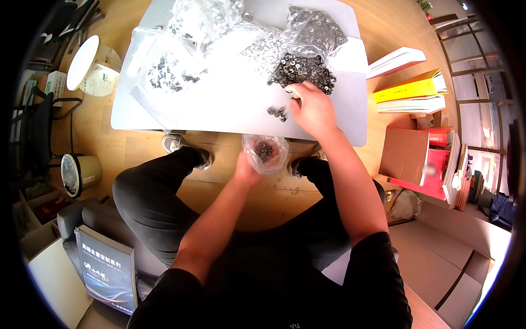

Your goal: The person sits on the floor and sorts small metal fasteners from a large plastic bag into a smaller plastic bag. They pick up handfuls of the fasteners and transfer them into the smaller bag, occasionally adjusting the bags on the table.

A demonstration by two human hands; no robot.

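Observation:
My left hand [249, 168] holds a clear plastic bag [278, 159] just off the table's near edge. Inside it lies a clump of small dark metal pieces [263, 151]. My right hand [312, 107] is over the white table [230, 112], its fingers curled together at the near edge of a loose pile of small dark metal fittings [307, 72], which look like nuts or ring-shaped parts. What those fingertips hold, if anything, is hidden. A few similar fittings [277, 113] sit apart on the tabletop, left of that hand.
Behind the pile stands a clear bag of dark parts [315, 30]. More bags of small parts [170, 71] and scattered bright pieces [263, 46] cover the table's far left and middle. Books [408, 90] are at the right, a bin [81, 174] at the left.

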